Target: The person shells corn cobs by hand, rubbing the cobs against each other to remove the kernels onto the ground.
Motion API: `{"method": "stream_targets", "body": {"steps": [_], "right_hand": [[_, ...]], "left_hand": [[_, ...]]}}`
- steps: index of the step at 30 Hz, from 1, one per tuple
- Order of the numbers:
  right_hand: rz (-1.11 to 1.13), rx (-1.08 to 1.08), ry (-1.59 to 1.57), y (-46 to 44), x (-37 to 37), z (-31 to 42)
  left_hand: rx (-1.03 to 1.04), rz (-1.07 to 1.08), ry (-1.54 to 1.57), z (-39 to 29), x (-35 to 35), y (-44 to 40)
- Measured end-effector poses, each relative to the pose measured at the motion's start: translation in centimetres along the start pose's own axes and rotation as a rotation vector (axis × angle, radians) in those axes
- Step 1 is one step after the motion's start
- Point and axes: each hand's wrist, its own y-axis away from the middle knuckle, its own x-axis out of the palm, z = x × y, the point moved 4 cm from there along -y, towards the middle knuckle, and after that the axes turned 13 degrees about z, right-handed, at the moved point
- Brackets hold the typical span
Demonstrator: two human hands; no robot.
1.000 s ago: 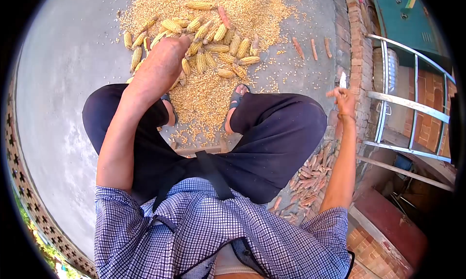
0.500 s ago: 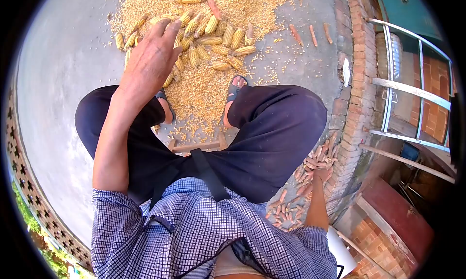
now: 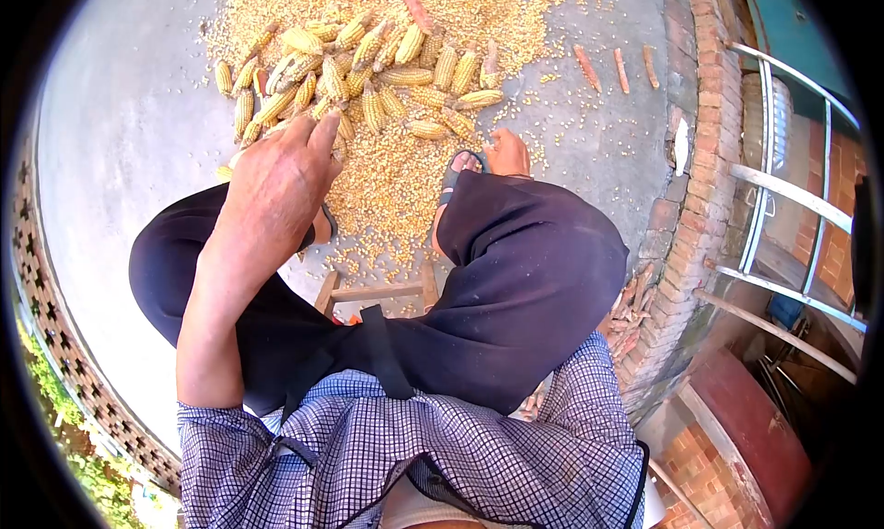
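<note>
My left hand (image 3: 279,174) is closed at the near edge of a heap of corn cobs (image 3: 373,105). The yellow tip of a corn cob (image 3: 225,173) pokes out on its left side; the rest is hidden under the hand. Beyond my right knee, next to my sandalled right foot (image 3: 463,163), is my right hand (image 3: 509,153). Its fingers point toward the heap, slightly apart, with nothing visible in them; the knee covers the wrist. Loose kernels (image 3: 378,184) lie between my feet.
A spread of kernels (image 3: 497,13) lies behind the cobs. Several bare reddish cobs (image 3: 622,70) lie on the right, with more piled (image 3: 631,313) beside the brick edging (image 3: 704,151). A wooden stool (image 3: 378,292) is beneath me. A metal rail (image 3: 792,193) stands at the right.
My left hand has drawn back from the heap toward me, a cob tip now showing beside it. My right hand has come forward from the bare-cob pile behind to beside my right foot.
</note>
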Motion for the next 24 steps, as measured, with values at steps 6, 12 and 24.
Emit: {"method": "stream_targets", "body": {"steps": [6,12,24], "right_hand": [[0.108,-0.033,0.172,-2.3,2.8,2.5],[0.105,0.051,0.204,-3.5,5.1,2.8],[0.356,0.141,-0.003,-4.9,4.2,2.3]], "left_hand": [[-0.038,0.161,0.007,-0.5,0.5,0.0],[0.015,0.18,0.017,-1.2,0.2,0.0],[0.061,0.239,0.108,-1.5,-0.1,-0.8]]}}
